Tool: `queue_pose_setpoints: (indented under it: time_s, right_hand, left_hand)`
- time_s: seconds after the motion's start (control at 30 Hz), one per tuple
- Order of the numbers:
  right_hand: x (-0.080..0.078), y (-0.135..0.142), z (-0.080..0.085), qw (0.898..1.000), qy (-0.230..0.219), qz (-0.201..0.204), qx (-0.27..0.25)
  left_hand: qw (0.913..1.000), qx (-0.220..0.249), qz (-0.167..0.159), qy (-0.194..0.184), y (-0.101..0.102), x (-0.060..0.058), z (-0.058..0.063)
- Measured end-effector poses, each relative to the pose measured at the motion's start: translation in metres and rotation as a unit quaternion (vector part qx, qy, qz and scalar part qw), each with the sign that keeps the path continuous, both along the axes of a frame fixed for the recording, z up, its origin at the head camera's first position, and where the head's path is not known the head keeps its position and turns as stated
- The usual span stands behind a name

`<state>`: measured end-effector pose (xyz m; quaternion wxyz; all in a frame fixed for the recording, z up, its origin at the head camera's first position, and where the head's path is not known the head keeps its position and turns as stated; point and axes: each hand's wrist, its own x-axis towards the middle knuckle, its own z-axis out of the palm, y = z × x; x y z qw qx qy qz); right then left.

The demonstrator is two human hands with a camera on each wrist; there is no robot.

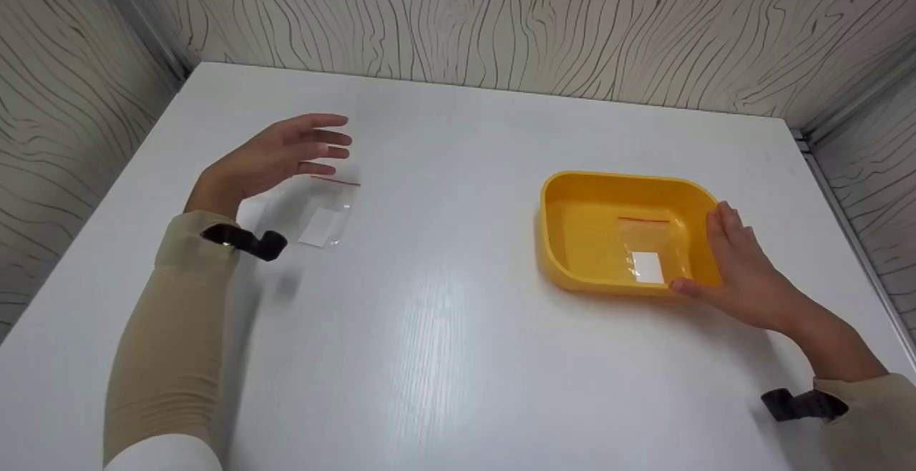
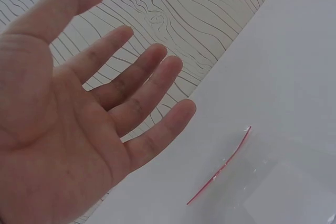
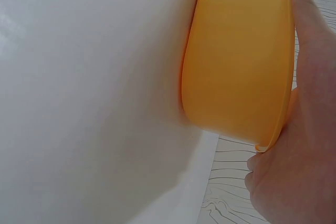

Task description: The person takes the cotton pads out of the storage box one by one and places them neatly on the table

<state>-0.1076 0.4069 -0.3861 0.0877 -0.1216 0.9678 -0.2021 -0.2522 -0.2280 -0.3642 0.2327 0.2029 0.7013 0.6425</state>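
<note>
My left hand (image 1: 275, 152) is raised at the left of the table, its fingers spread and loosely bent, palm empty in the left wrist view. Below it lies a clear zip bag (image 1: 325, 217) with a red line along its top and a white rectangle; hand and bag look apart. On the right stands a yellow plastic bin (image 1: 554, 260). My right hand (image 1: 748, 278) grips its near right corner, the thumb at the front rim and the fingers along the right side. A second zip bag (image 1: 644, 238), also with a red line and white rectangle, lies inside the bin.
The white table (image 1: 429, 356) runs back to a wall (image 1: 458, 20) with a wood-grain line pattern. Similar panels rise at the left and right sides. A dark strap with a camera (image 1: 247, 240) sits on the left wrist, another strap (image 1: 805, 405) on the right.
</note>
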Motion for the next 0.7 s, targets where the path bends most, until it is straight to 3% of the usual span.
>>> queue_pose_setpoints:
  time_s: [0.7]
  right_hand:
    - [0.0, -0.003, 0.0, 1.0, -0.001, -0.007, 0.005]
  left_hand:
    - [0.9996, -0.022, -0.016, 0.0, 0.028, -0.008, 0.012]
